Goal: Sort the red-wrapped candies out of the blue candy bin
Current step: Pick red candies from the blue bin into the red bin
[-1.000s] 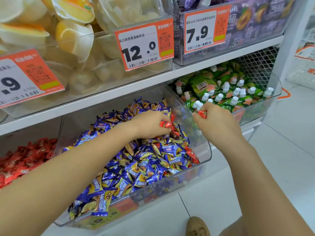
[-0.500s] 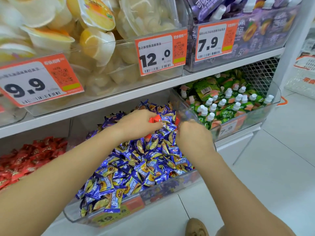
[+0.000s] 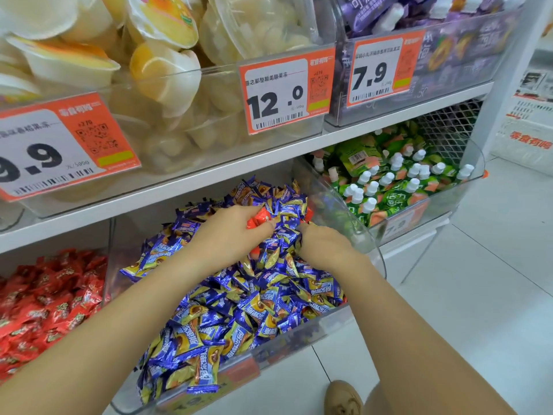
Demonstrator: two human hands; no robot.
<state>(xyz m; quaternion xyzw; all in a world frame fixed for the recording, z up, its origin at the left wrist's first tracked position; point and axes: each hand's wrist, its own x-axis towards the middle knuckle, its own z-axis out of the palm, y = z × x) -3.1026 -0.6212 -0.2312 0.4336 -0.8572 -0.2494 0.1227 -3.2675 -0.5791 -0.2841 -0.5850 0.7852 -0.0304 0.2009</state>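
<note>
A clear plastic bin [image 3: 299,336] on the lower shelf is heaped with blue-and-gold wrapped candies [image 3: 239,310]. My left hand [image 3: 230,235] lies on the far part of the heap and grips red-wrapped candies [image 3: 259,219] between thumb and fingers. More red wrappers [image 3: 308,213] poke out of the blue pile just beyond. My right hand [image 3: 324,245] is dug into the candies beside the bin's right wall, fingers curled down into the heap; what they hold is hidden.
A bin of red-wrapped candies [image 3: 51,298] stands to the left. Green spouted pouches [image 3: 389,181] fill the bin on the right. Jelly cups [image 3: 161,64] and price tags [image 3: 284,91] sit on the shelf above. My shoe [image 3: 342,398] is on the tiled floor.
My right hand has moved from the bin's right edge into the candy heap, close to my left hand. My left hand keeps its red candies. The view has shifted closer.
</note>
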